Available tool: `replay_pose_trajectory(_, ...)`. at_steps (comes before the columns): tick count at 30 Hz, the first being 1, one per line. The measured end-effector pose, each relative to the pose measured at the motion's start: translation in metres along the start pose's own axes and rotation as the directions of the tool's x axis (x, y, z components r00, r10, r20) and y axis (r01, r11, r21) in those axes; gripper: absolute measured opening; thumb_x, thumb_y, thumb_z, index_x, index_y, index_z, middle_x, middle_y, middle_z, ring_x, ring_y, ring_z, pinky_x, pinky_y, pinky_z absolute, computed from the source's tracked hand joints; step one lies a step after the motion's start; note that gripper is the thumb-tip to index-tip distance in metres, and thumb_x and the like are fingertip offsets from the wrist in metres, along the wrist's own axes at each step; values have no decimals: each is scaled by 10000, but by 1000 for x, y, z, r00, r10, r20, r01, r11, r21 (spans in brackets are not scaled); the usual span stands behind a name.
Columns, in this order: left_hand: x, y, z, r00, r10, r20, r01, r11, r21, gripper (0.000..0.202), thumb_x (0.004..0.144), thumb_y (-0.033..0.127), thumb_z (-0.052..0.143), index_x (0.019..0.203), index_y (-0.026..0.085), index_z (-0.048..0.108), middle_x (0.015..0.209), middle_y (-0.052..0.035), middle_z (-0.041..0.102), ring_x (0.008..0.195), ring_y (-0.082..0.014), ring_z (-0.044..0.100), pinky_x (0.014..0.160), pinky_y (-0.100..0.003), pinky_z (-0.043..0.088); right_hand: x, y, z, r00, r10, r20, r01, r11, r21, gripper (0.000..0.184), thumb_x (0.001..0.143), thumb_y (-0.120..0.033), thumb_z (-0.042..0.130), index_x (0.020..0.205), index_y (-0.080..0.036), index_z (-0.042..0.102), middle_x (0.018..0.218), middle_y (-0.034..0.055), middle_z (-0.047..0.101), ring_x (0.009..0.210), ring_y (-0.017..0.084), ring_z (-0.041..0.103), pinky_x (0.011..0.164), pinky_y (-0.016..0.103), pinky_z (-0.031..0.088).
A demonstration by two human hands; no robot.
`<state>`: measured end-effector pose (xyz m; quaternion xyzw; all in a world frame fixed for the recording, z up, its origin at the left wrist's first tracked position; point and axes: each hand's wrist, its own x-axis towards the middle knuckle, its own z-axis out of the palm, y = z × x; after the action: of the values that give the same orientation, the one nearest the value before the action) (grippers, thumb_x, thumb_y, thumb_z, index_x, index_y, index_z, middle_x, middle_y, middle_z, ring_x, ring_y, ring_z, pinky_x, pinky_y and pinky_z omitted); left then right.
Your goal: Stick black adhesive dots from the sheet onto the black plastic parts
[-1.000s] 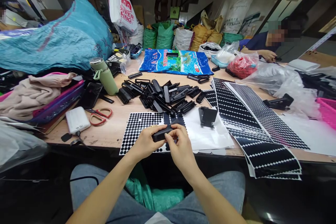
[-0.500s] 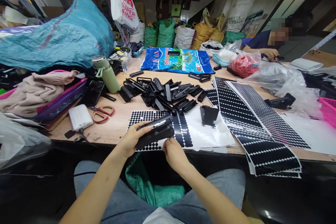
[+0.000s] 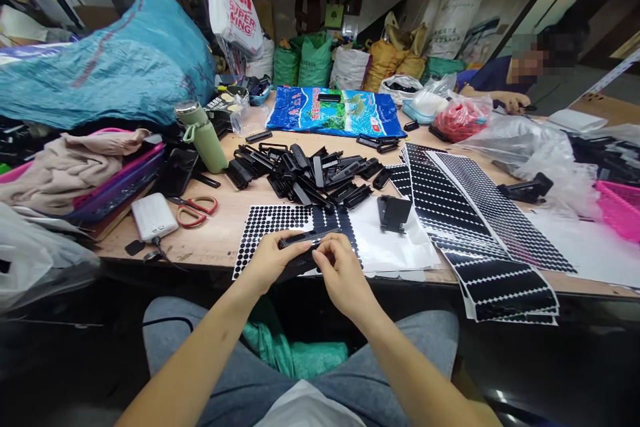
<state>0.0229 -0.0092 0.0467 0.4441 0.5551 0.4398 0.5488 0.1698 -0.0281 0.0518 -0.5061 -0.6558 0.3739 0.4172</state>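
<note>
My left hand point(image 3: 267, 257) grips a black plastic part point(image 3: 300, 265), thumb along its upper face, above the table's front edge. At the part's right end my right hand point(image 3: 343, 273) has thumb and forefinger pinched together; whatever is between them is too small to make out. Beneath and behind the hands lies a sheet of round black stickers point(image 3: 267, 219), with some dots gone. A black plastic stand point(image 3: 394, 212) rests on white paper to the right. Farther back is a heap of black plastic pieces point(image 3: 305, 173).
Long sheets of black stickers point(image 3: 455, 213) hang over the front edge at right. On the left are red-handled scissors point(image 3: 200, 210), a white power bank point(image 3: 154, 217) with a cable, and a green bottle point(image 3: 205, 143). A blue printed bag point(image 3: 295, 113) lies behind the heap. Another person sits far right.
The black part has been tilted flatter and lowered slightly. My right hand has risen from below the part to its right end, fingertips now against it. The whole view has shifted slightly.
</note>
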Motion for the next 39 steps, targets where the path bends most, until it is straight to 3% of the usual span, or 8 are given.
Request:
replay_pose_trajectory(11,-6,-1,10,998,-35,-50,31,997,-67,393,597,368,707,901,123,657,838,-85,678,733,-194,614,686,-307,467,-11,-3,12,992,47,-118,-50,998,-23,117,807,-169,426,705,-190,480,980,74,422,948,188,463,852,372,398)
replay_pose_trajectory(18,-6,-6,10,991,52,-120,-65,992,-105,276,655,419,639,648,145,605,647,6,587,617,-123,525,590,-228,401,-16,-2,15,991,75,-112,-79,996,-39,125,817,-166,414,709,-188,473,939,63,419,891,174,473,836,355,400)
replay_pose_trajectory(25,-6,-7,11,981,26,-193,-49,992,-113,315,659,457,623,675,143,604,650,-1,580,625,-140,521,603,-239,400,-17,-1,19,992,76,-98,-80,996,-34,130,812,-163,413,699,-194,469,941,69,425,898,180,468,839,363,398)
replay_pose_trajectory(33,-6,-12,8,980,18,-196,-44,991,-128,333,659,474,619,649,143,583,614,13,557,592,-126,512,567,-234,393,-17,0,21,997,38,-68,-43,996,-76,128,807,-175,424,687,-192,465,971,83,437,964,201,444,872,389,368)
replay_pose_trajectory(36,-5,-18,4,979,15,-206,-45,989,-141,330,659,466,625,673,138,591,614,12,564,582,-124,520,553,-230,406,-16,9,21,990,11,-142,-29,992,-126,64,784,-246,498,761,-193,471,948,72,448,947,204,443,848,382,379)
replay_pose_trajectory(39,-5,-20,-1,976,-52,-210,4,975,-223,324,645,449,647,720,138,599,618,8,583,585,-131,545,544,-226,428,-12,23,12,949,65,-307,-117,981,-155,316,719,-373,589,934,-182,457,984,80,463,943,219,447,824,386,388)
